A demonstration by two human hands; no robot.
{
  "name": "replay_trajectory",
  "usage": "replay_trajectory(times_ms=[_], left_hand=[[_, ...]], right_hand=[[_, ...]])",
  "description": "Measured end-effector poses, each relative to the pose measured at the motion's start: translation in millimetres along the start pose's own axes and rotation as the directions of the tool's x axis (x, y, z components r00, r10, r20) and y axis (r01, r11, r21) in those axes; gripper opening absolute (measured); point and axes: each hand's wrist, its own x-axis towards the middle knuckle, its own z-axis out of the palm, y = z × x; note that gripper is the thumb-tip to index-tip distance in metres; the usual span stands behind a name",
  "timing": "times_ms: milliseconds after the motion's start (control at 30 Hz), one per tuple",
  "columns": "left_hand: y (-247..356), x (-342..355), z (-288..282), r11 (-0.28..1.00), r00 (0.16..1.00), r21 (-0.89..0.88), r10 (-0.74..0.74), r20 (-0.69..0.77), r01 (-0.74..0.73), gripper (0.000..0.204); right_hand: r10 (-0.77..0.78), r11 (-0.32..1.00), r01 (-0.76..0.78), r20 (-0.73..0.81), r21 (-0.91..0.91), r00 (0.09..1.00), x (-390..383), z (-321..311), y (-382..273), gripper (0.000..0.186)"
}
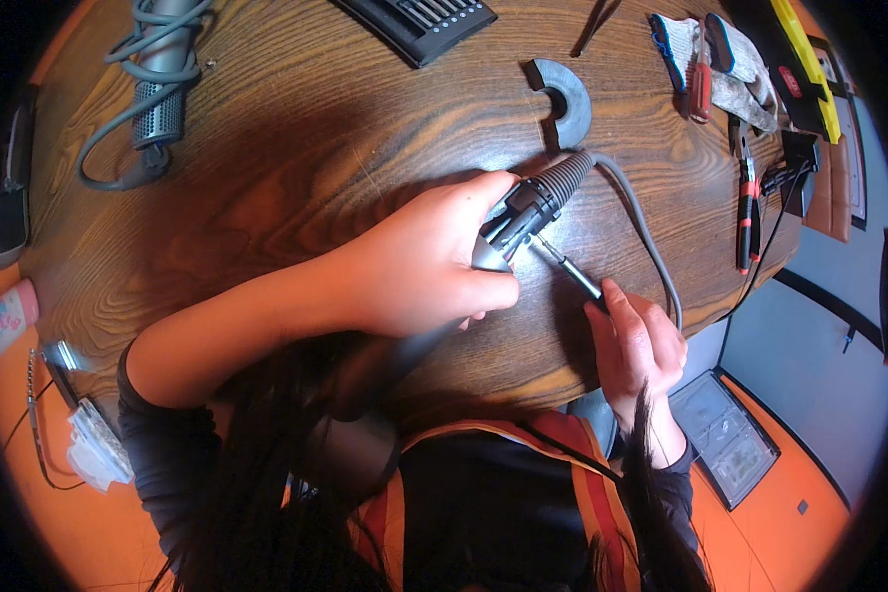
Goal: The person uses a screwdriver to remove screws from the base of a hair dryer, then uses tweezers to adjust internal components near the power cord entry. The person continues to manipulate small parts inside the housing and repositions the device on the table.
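Observation:
My left hand [434, 257] is wrapped round a black corded appliance [535, 205] whose kind I cannot make out. Its ribbed cord sleeve points away from me, and a grey cable [644, 225] runs from it back towards the table edge. Part of the casing near my fingers looks open, showing inner parts. My right hand [636, 345] grips a thin screwdriver [574, 269] with a silver shaft. The screwdriver's tip meets or nearly meets the side of the appliance just below the sleeve. Beyond the sleeve lies a dark C-shaped piece [569, 99].
A silver cylindrical appliance [158, 109] wrapped in its cord lies far left. A black bit case [419, 25] is at the back. Far right are gloves [738, 74], a red-handled screwdriver [700, 84] and pliers [746, 202]. A dark tray [725, 439] sits below the table's right edge.

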Motion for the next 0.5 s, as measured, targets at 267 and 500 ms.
replay_trajectory(times_ms=[267,500], left_hand=[[-1,-1,2,1.000,0.999,0.028,-0.010,-0.036,0.011,0.043],[-3,-1,2,0.999,1.000,0.037,0.019,-0.025,-0.018,0.041]], right_hand=[[0.517,0.448,-0.643,0.407,0.621,0.753,5,0,-5,0.022],[0.163,-0.376,-0.739,0.825,0.559,0.541,17,-10,18,0.013]])
